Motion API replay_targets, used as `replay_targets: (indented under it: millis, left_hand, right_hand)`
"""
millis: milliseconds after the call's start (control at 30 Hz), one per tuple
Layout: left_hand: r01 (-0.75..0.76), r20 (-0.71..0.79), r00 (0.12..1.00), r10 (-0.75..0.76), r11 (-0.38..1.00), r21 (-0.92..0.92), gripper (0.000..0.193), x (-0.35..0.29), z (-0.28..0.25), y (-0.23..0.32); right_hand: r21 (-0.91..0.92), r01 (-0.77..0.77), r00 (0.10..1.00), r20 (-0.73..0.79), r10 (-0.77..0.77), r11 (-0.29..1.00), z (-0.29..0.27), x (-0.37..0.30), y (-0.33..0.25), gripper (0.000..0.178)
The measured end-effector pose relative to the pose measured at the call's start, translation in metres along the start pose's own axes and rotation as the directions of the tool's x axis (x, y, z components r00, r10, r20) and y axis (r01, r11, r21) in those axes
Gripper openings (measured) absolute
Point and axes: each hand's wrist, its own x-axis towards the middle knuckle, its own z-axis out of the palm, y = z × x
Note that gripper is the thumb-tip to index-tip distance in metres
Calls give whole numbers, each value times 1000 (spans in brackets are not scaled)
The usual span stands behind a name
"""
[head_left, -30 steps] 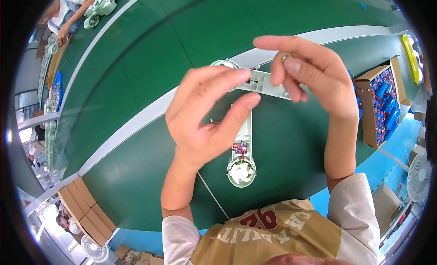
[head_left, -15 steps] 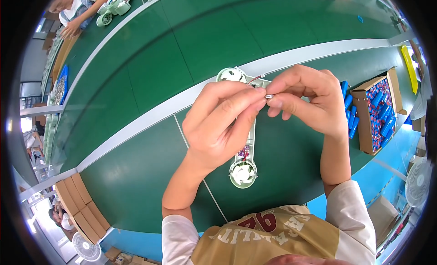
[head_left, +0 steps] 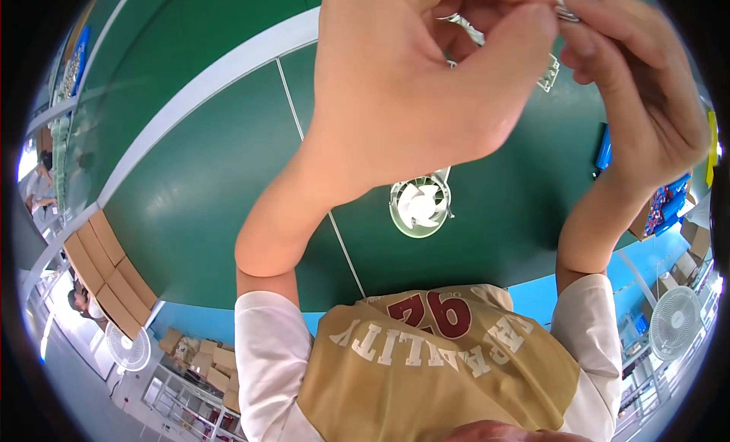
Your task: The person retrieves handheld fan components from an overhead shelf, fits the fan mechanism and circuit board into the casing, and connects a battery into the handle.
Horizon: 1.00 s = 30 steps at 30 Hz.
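Raised near the top of the view, my left hand (head_left: pixel 426 92) and my right hand (head_left: pixel 646 85) meet at their fingertips. Both are closed in a pinch around a small silvery metal part (head_left: pixel 566 13); its exact kind is too small to make out. Below my left wrist lies a white fan wheel (head_left: pixel 420 206) in a round pale green end of a housing. A pale edge of the housing (head_left: pixel 548 73) shows between my hands. My left hand hides most of its middle.
The housing rests on a green worktable (head_left: pixel 205 206). Blue cylindrical cells (head_left: pixel 604 147) and a cardboard box of cells (head_left: pixel 652 214) sit to the right, partly behind my right forearm. Flat brown cartons (head_left: pixel 106 271) stand at the left edge. White fans (head_left: pixel 674 322) are beyond the table.
Both hands have risen toward the top of the view and look larger, still pinching the metal part. The view has shifted, so the table and fan housing appear higher.
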Motion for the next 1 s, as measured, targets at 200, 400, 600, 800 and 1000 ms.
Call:
replay_targets:
  millis: [200, 400, 600, 800, 1000]
  left_hand:
    - [174, -59, 983, -175, 984, -26, 13, -4, -5, 7]
    - [350, -71, 933, -354, 935, -53, 13, 3, -7, 19]
    - [379, 66, 925, -374, 910, -169, 18, 1, -18, 15]
    - [421, 61, 896, -439, 799, -430, 21, -8, 0, 12]
    - [346, 30, 932, -360, 864, -365, 23, -8, -2, 0]
  right_hand:
    - [-43, 84, 996, 25, -83, 996, 12, 0, 6, 18]
    - [-107, 185, 983, 20, -184, 977, 9, 7, 2, 19]
    - [-143, 314, 949, 10, -316, 939, -5, 24, -10, 22]
    - [-10, 228, 971, -70, -228, 974, -2, 17, -19, 24]
    - [-58, 190, 974, -118, -195, 980, 1, 18, -13, 23]
